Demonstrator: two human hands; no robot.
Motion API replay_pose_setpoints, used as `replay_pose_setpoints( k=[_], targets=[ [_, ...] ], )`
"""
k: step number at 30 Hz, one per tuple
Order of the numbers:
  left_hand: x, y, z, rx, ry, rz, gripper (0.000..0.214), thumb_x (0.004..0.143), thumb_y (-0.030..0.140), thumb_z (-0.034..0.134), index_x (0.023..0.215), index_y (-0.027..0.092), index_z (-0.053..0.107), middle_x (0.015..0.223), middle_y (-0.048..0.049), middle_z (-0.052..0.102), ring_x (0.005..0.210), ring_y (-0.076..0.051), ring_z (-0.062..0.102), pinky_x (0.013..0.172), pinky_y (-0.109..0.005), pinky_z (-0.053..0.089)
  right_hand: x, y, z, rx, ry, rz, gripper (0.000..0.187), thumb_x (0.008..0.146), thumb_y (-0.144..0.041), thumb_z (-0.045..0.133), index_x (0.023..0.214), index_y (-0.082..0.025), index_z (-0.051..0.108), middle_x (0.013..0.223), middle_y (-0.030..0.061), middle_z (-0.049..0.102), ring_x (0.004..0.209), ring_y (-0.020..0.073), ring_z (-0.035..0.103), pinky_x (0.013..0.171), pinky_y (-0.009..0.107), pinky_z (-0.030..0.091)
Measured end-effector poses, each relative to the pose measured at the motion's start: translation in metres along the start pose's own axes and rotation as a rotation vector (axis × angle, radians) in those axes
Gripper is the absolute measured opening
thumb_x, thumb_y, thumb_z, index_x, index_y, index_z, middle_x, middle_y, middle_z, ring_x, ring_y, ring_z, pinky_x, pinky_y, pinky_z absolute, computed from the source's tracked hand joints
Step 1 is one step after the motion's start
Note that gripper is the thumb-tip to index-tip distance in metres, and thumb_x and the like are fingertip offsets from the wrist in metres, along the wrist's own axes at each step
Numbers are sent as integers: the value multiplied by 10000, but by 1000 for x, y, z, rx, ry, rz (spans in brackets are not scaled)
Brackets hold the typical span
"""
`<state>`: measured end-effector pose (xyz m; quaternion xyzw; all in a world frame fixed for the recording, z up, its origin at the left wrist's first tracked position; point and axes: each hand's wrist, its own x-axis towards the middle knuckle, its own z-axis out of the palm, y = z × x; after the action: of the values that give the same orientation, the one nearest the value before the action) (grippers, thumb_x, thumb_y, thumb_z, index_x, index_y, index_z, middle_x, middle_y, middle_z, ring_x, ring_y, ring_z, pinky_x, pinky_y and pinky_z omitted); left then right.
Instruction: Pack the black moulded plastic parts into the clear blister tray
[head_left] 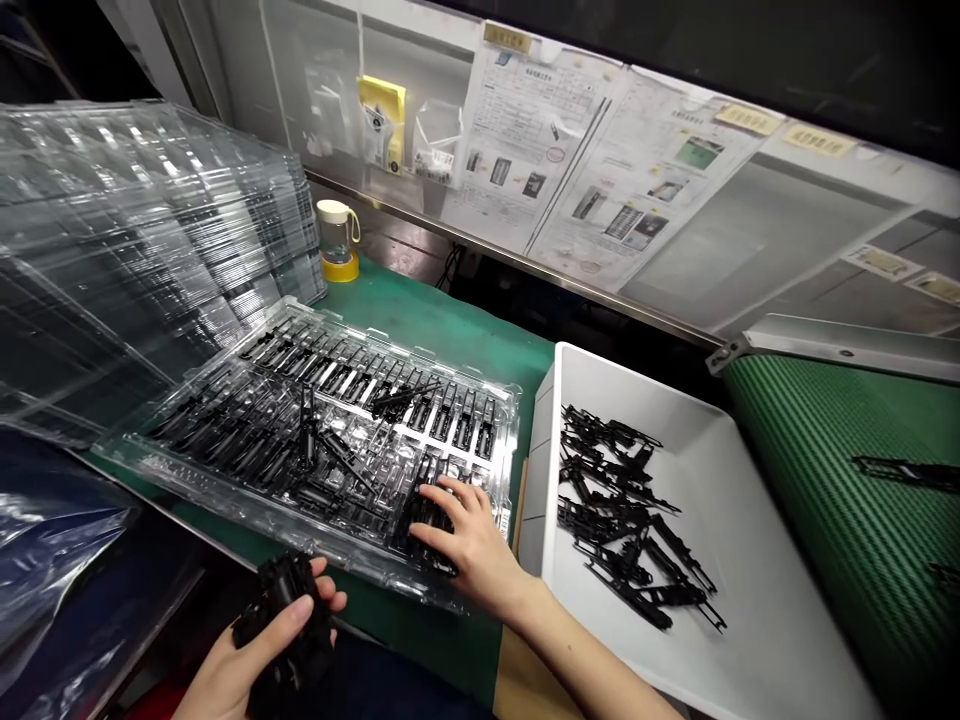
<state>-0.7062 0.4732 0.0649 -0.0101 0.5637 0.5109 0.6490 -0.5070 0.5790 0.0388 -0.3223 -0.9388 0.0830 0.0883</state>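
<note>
At 7 o'clock in the view, the left hand point(251, 650) is clenched around a bundle of black parts point(289, 625), thumb across the top, held low in front of the bench edge. Just up and to its right, at 6 o'clock, the right hand point(472, 545) lies palm down on the near right corner of the clear tray point(225, 475), its fingertips point(439, 492) pressing on a cluster of black parts seated there; whether it pinches any of them I cannot tell. Rows of black parts fill the tray, with several lying loose across them. At 9 to 10 o'clock stands a tall stack of empty clear trays point(142, 240). At 4 o'clock a white bin point(757, 560) holds a loose heap of parts point(626, 520). At 3 o'clock runs a green belt point(832, 470) carrying one part point(904, 472). A small jar point(337, 238) sits at 11 o'clock on the green mat point(435, 325).
</note>
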Motion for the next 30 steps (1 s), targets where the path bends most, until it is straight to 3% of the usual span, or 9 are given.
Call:
replay_pose_setpoints(
  k=[3, 8, 11, 16, 18, 22, 26, 30],
  targets=[
    [-1, 3, 2, -39, -1, -29, 470, 534, 149, 683, 978, 161, 528, 906, -115, 643, 981, -329, 487, 803, -425, 437, -15, -4, -1, -58, -58, 94, 644, 474, -21, 545, 1073, -241, 456, 1255, 112, 307, 1150, 300, 200, 843, 472, 248],
    [1, 7, 8, -205, 28, -139, 502, 547, 269, 661, 1027, 204, 528, 911, -76, 654, 951, -338, 506, 724, -422, 489, -24, -5, 6, -80, 29, 166, 577, 552, -44, 531, 1095, -224, 450, 1237, 124, 325, 1149, 284, 229, 851, 455, 282],
    [3, 9, 8, -320, 26, -202, 530, 558, 327, 639, 1058, 204, 515, 918, -78, 653, 942, -340, 509, 721, -421, 490, -20, -4, 6, -31, -28, 227, 440, 664, -242, 540, 1096, -236, 455, 1242, 122, 323, 1150, 291, 236, 860, 468, 285],
    [4, 6, 4, -335, 0, -244, 544, 579, 268, 630, 1098, 203, 480, 964, -78, 634, 966, -332, 490, 767, -423, 464, -21, -2, -4, 8, -135, 241, 674, 598, -589, 491, 1160, -231, 392, 1282, 122, 269, 1174, 329, 165, 903, 526, 191],
    [3, 6, 2, -252, -3, -212, 561, 567, 165, 645, 1101, 180, 472, 993, -86, 618, 982, -325, 480, 798, -428, 443, -23, -5, -7, 11, -121, 262, 611, 641, -574, 462, 1133, -215, 423, 1268, 128, 292, 1167, 330, 178, 900, 531, 186],
    [0, 11, 1, -194, -22, -203, 493, 589, 71, 613, 1064, 78, 482, 1026, -138, 590, 1001, -317, 470, 843, -456, 404, -7, -20, -9, 63, 37, 310, 260, 787, -313, 396, 975, -182, 518, 1116, 103, 441, 1075, 244, 322, 870, 426, 280],
    [0, 18, -4, -230, -20, -194, 409, 614, 60, 581, 1015, 37, 505, 980, -181, 605, 960, -336, 499, 798, -515, 420, 30, -42, -2, 106, 69, 283, 209, 802, -276, 385, 944, -192, 514, 934, 61, 511, 871, 176, 431, 749, 331, 358],
    [2, 19, -13, -254, -38, -204, 409, 628, 86, 588, 1028, 97, 506, 957, -149, 627, 952, -284, 517, 706, -373, 492, 57, -54, 15, 74, 32, 282, 218, 748, -276, 465, 914, -155, 537, 794, 84, 507, 759, 212, 424, 648, 356, 359]
  ],
)
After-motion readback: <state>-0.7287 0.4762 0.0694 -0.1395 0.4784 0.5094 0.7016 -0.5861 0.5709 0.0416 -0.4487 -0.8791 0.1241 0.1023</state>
